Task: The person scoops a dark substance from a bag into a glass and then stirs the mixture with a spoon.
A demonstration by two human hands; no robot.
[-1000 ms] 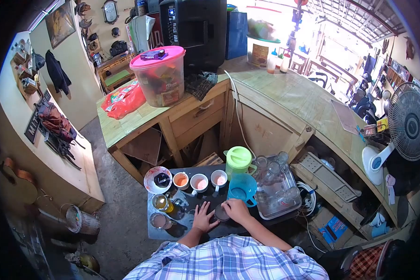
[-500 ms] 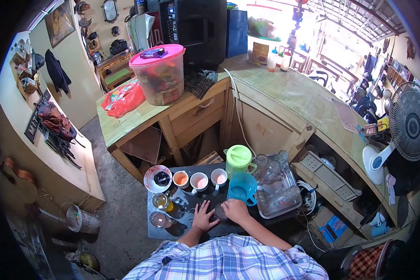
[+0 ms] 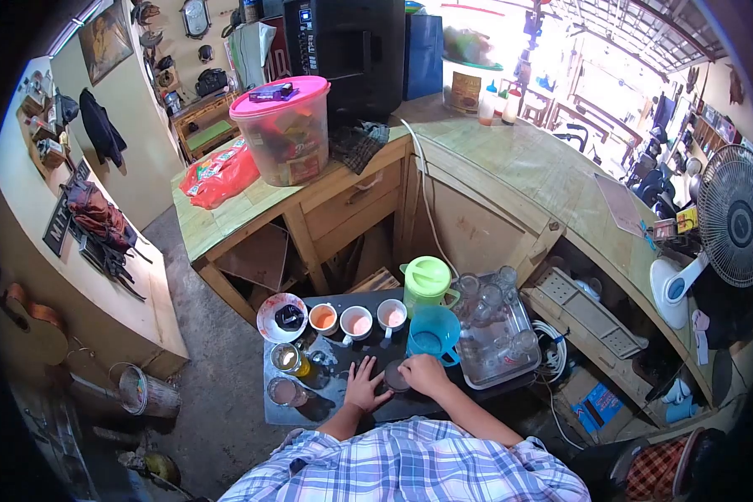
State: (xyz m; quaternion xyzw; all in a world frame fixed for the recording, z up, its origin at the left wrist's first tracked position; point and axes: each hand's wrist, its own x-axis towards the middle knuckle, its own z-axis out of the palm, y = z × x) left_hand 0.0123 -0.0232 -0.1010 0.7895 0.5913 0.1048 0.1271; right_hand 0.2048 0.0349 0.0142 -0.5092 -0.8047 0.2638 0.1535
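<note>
My left hand (image 3: 364,386) lies with fingers spread on the dark low table (image 3: 335,410), its fingertips beside a round, dark brown thing (image 3: 395,376), perhaps a filled glass seen from above. Over that thing's right edge, my right hand (image 3: 424,375) is closed; whatever its fingers grip is hidden. Beyond the hands are a blue jug (image 3: 433,333), a lidded green pitcher (image 3: 427,283) and white cups with orange (image 3: 323,319) and pink contents (image 3: 357,323). At left stand a glass of yellow liquid (image 3: 290,360) and a glass of greyish-brown liquid (image 3: 286,391).
A metal tray (image 3: 498,381) of upturned glasses sits at the table's right. A bowl (image 3: 281,318) holding something dark is at its back left. Wooden counters (image 3: 494,167) surround the far side, bearing a pink-lidded tub (image 3: 284,134) and a fan (image 3: 732,217).
Both hands keep nearly the same places around the dark round thing. The view has shifted very slightly; nothing else visibly moved.
</note>
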